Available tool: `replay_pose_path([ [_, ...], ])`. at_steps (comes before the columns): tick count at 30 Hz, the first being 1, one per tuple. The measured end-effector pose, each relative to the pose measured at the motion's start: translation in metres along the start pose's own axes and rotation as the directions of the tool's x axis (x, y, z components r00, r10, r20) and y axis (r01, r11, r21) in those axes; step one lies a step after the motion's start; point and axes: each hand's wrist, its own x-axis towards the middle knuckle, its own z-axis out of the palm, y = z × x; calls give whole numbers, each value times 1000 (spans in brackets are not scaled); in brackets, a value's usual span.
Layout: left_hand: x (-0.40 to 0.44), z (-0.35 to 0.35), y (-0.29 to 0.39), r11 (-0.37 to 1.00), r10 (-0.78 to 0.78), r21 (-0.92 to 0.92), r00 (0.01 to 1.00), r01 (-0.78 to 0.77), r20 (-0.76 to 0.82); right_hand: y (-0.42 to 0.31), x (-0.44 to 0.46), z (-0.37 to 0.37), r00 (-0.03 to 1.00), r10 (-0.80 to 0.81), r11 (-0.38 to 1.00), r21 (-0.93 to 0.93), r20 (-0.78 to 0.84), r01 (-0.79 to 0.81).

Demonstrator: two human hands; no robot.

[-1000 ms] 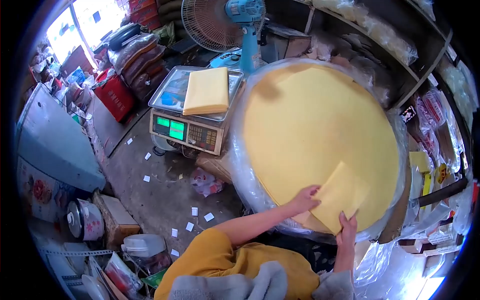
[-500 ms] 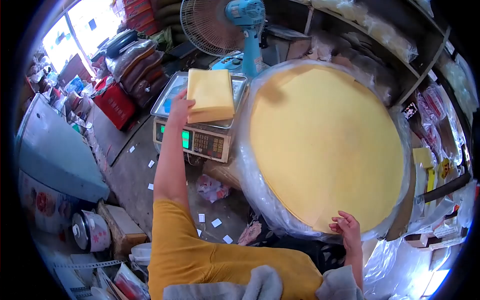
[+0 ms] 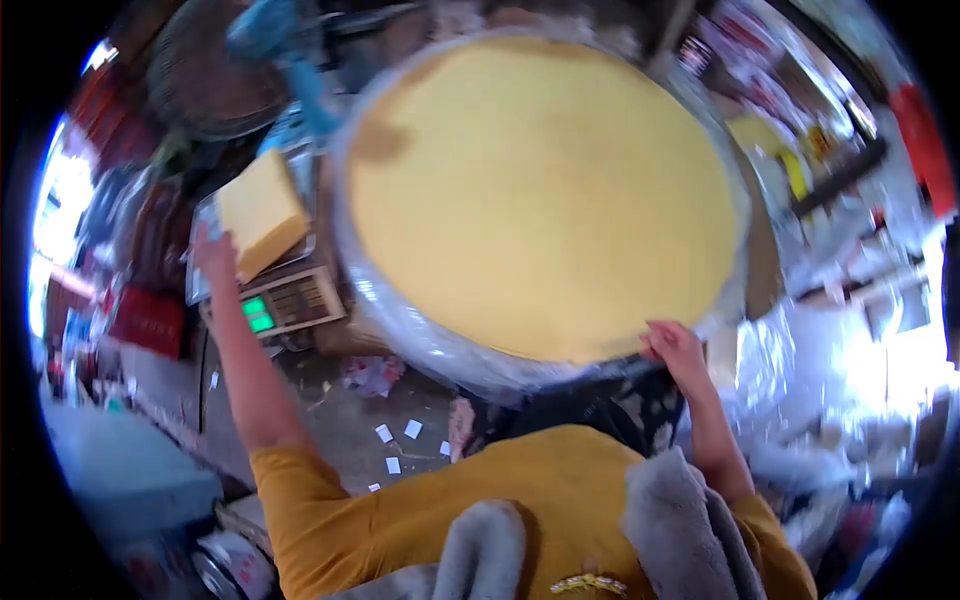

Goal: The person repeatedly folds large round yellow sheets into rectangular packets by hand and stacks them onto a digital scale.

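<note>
Yellow sheet stack [image 3: 262, 212] sits on the metal tray [image 3: 296, 258] of a counter scale [image 3: 300, 302], skewed on it; the scale's green display [image 3: 258, 314] is lit, digits too blurred to read. Left hand [image 3: 217, 258] is at the stack's left side, arm extended; blur hides whether the fingers press on the sheets or merely lie beside them, so cannot tell the grip. Right hand [image 3: 675, 350] is near the lower right rim of a large round yellow pile [image 3: 540, 200], fingers loosely bent, half spread. Clear plastic [image 3: 400, 320] surrounds the pile's edge. Blue fan [image 3: 262, 32] stands beyond the scale. White paper squares [image 3: 413, 429] lie on the floor.
</note>
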Motion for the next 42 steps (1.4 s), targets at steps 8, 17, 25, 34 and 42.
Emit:
replay_pose_path([
  [8, -205, 4, 207, 767, 578, -385, 813, -513, 71, 5, 37, 14, 868, -475, 610, -656, 148, 445],
  [17, -373, 29, 263, 563, 760, -745, 579, -358, 296, 17, 33, 51, 677, -506, 19, -778, 534, 628],
  [25, -387, 28, 264, 557, 755, -767, 580, -320, 306, 20, 56, 47, 649, -499, 26, -739, 574, 673],
  [34, -413, 46, 342, 530, 845, -731, 194, -430, 498, -32, 65, 15, 982, -136, 948, -272, 133, 168],
  [42, -427, 82, 350, 322, 947, -679, 208, -660, 246, 7, 68, -3, 873, -435, 356, -848, 221, 392],
])
